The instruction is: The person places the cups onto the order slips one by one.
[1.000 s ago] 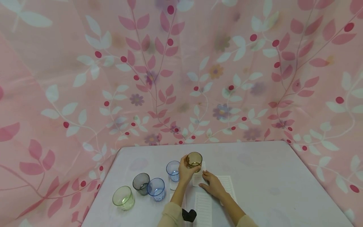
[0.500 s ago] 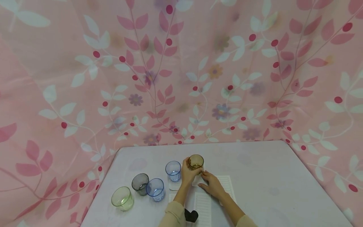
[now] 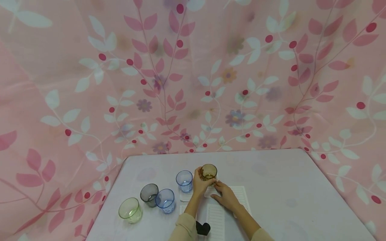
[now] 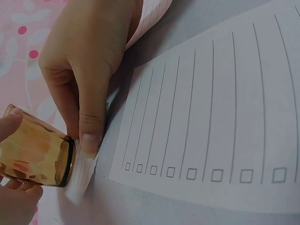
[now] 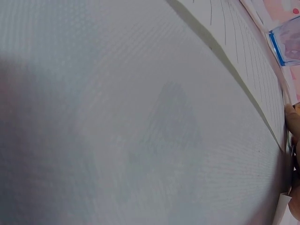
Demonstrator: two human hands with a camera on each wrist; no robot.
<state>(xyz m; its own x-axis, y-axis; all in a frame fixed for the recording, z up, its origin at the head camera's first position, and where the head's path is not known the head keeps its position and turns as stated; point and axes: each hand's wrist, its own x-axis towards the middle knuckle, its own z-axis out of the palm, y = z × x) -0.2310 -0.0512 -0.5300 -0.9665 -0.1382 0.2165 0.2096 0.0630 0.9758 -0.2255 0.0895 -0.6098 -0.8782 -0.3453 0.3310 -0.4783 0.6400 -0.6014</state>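
In the head view, my left hand (image 3: 200,184) holds an amber glass (image 3: 208,171) around its side, with the thumb toward me. The left wrist view shows the amber glass (image 4: 35,150) with its base at a lined paper sheet (image 4: 80,180); whether it bears its weight there I cannot tell. Beside the base, my right hand (image 4: 89,65) touches that sheet with its fingertips. From above, the right hand (image 3: 227,198) has its index finger and thumb extended and apart. The right wrist view catches only part of the fingers (image 5: 293,122) at its edge.
A blue glass (image 3: 184,181) stands left of my left hand on paper. Farther left are another blue glass (image 3: 165,201), a grey glass (image 3: 149,194) and a green glass (image 3: 130,210). Lined checklist sheets (image 3: 215,219) lie nearer me on the white table (image 3: 301,201).
The amber glass and my left hand have moved slightly toward me and right since one second ago. The right hand stays nearly in place. Little differs over the last half second.
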